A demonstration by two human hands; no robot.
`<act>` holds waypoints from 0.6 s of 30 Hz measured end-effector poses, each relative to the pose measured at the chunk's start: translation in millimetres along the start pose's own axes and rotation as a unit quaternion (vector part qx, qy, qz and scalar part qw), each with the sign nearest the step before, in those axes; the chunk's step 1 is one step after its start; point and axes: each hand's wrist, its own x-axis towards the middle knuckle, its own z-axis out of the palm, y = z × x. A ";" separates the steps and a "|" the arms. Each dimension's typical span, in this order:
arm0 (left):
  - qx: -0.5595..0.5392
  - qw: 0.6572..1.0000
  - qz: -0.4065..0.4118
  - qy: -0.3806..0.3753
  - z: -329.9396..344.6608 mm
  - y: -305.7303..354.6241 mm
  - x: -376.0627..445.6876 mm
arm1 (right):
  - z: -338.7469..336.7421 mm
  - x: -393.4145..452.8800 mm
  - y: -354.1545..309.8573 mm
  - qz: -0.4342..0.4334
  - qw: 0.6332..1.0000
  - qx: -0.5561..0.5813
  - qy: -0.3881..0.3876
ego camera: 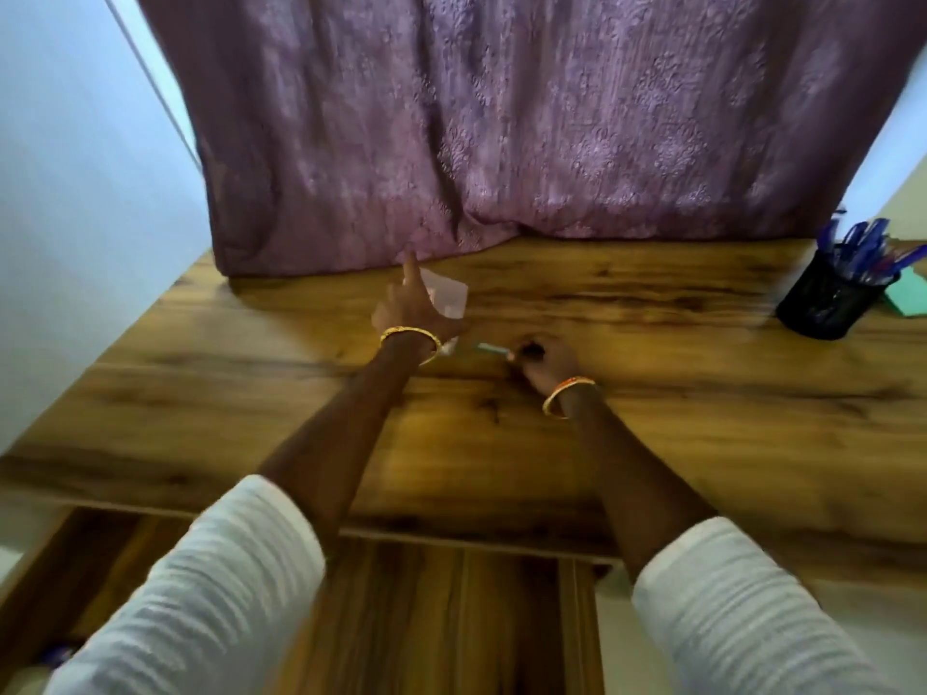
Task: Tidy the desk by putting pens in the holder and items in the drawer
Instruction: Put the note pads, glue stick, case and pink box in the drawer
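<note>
Worktop: wooden worktop (pixel 652 393), largely bare; a mauve patterned curtain (pixel 501 117) hangs down to its far edge.
Pen holder: black mesh holder (pixel 827 306) at the far right of the worktop, already carrying a bunch of blue pens (pixel 863 248). Judged: the pen part of the task is mostly done.
Green item: a flat pale-green item (pixel 905 295) lies just behind the holder, partly cut off by the frame edge; not yet stowed.
Left hand: left hand (pixel 409 308) is over the middle of the worktop, forefinger extended, the other fingers around a thin translucent pinkish piece (pixel 449 293), possibly a plastic sleeve or wrapper; motion blur prevents a firmer identification.
Right hand: right hand (pixel 544 361) is curled closed, pinching one end of a slim pale-green stick (pixel 489 348), probably a pen or a refill, which points across toward the left wrist.
Drawer: below the near edge of the worktop, at lower left, a dark opening (pixel 75 584) shows what appears to be an open drawer or shelf space; a small blue object (pixel 57 654) sits in it, too blurred to name.
Progress: late stage, by judgement. Remaining: the slim stick goes to the holder if it is a pen, and the translucent piece and the green item go to the drawer.
Risk: the holder is well apart from both hands, so a long reach to the right is needed.
</note>
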 end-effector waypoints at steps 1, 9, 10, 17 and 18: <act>0.000 1.000 0.021 0.000 -11.7 -15.4 -16.9 | -1.2 -6.4 5.1 0.010 1.000 0.010 0.005; 0.001 0.976 0.189 -0.107 -94.7 -142.6 -209.9 | -9.4 -134.6 -12.3 0.095 0.925 0.366 0.047; 0.002 0.969 0.201 -0.142 -95.8 -161.4 -232.7 | -7.7 -157.9 -21.3 0.088 0.911 0.399 0.047; 0.180 0.878 0.420 -0.139 -76.5 -262.4 -319.3 | 59.2 -303.9 -48.4 0.094 0.868 0.486 -0.029; 0.186 0.869 0.436 -0.144 -77.1 -271.8 -322.6 | 73.1 -317.8 -46.5 0.106 0.869 0.481 -0.036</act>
